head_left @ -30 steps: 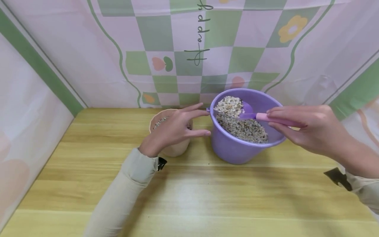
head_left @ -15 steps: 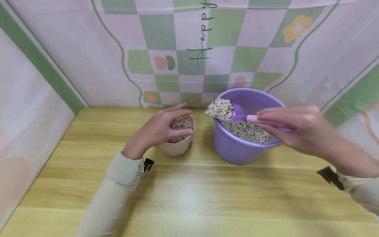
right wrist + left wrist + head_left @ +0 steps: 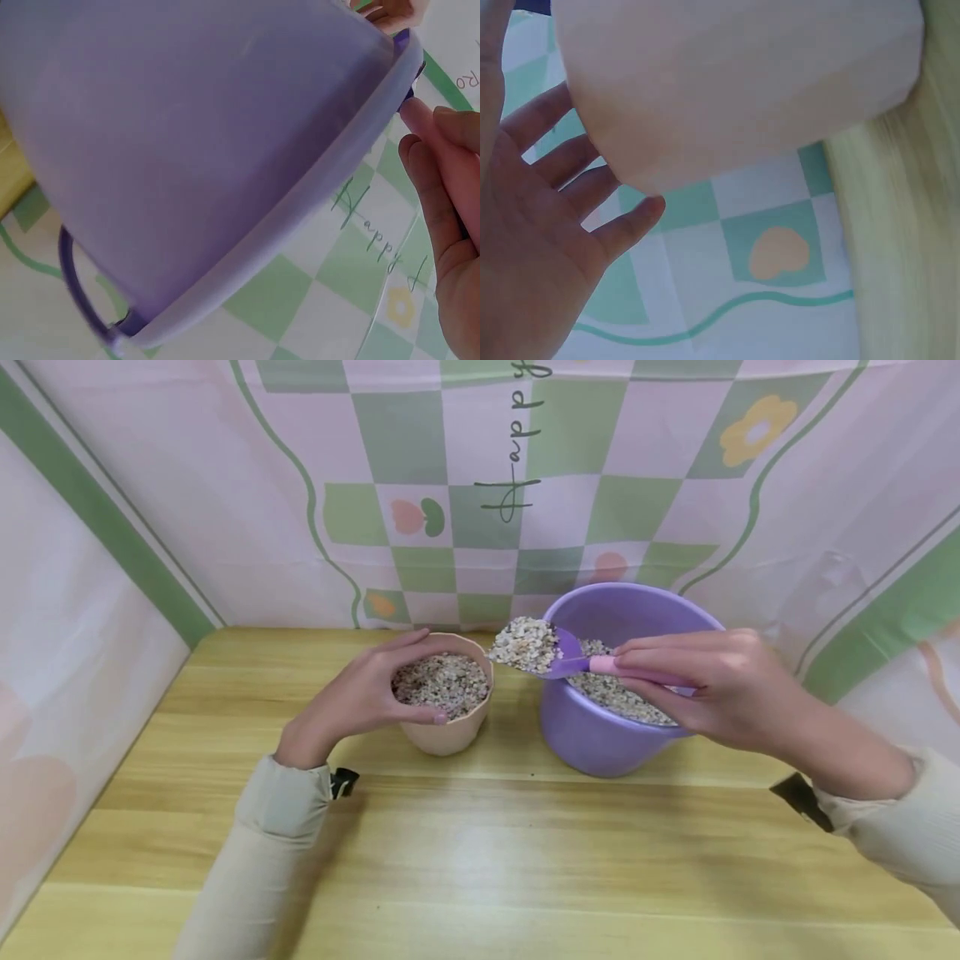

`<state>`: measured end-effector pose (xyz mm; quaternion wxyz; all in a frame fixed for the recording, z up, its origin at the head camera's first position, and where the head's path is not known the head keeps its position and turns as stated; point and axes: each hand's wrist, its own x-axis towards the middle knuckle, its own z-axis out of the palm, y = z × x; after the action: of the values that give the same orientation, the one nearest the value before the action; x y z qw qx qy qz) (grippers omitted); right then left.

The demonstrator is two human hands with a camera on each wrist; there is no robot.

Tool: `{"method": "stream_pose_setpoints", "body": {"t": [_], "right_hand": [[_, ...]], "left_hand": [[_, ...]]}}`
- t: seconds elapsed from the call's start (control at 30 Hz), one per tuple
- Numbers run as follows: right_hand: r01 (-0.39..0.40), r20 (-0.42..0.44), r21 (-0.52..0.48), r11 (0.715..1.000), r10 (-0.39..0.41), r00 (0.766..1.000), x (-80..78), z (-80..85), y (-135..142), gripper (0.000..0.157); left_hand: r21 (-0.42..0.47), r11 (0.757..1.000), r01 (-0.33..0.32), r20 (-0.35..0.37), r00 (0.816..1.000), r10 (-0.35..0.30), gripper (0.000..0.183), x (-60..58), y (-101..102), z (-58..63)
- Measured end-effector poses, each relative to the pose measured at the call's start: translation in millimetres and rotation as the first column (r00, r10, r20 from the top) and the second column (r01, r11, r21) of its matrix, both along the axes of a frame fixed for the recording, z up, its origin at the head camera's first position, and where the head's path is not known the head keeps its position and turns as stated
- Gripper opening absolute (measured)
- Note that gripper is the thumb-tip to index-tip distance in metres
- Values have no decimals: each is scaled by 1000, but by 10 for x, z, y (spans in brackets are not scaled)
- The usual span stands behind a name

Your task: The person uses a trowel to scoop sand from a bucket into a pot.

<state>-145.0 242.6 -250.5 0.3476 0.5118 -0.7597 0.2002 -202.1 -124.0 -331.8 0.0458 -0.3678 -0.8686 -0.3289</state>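
My right hand (image 3: 720,685) grips the pink handle of a small purple shovel (image 3: 570,653). A heap of pale gravel (image 3: 527,645) fills its blade, held level over the gap between two containers. Behind the blade stands a purple bucket (image 3: 607,739) partly filled with gravel; the right wrist view shows the bucket (image 3: 202,150) close up. My left hand (image 3: 352,697) holds the left side of a beige pot (image 3: 446,735), thumb at the front and fingers behind. Gravel lies inside the pot. In the left wrist view, fingers of the left hand (image 3: 555,195) reach behind the pot (image 3: 735,90).
Both containers stand on a light wooden table (image 3: 465,852), close to its back edge. A patterned cloth (image 3: 480,460) with green checks hangs behind. Another cloth (image 3: 67,652) closes off the left side. The bucket's handle (image 3: 67,277) hangs beside its wall.
The loaded shovel has moved left, out of the bucket and past its rim towards the pot. My left hand has drawn back left from above the pot and now holds its side.
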Motion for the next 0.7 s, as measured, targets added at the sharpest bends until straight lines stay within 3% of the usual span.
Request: {"method": "stream_pose_setpoints", "body": {"t": [0.17,0.7], "right_hand": [[-32,14,46,998,32,999,-31,14,-94,37],[-94,96,185,978,77,992,-78,107,-349,37]], "left_hand": [[32,995,91,-82,993,-88,83,-13,-26,-21],[29,1000,-4,-4,1000,4,84,-21,-177,-143]]}}
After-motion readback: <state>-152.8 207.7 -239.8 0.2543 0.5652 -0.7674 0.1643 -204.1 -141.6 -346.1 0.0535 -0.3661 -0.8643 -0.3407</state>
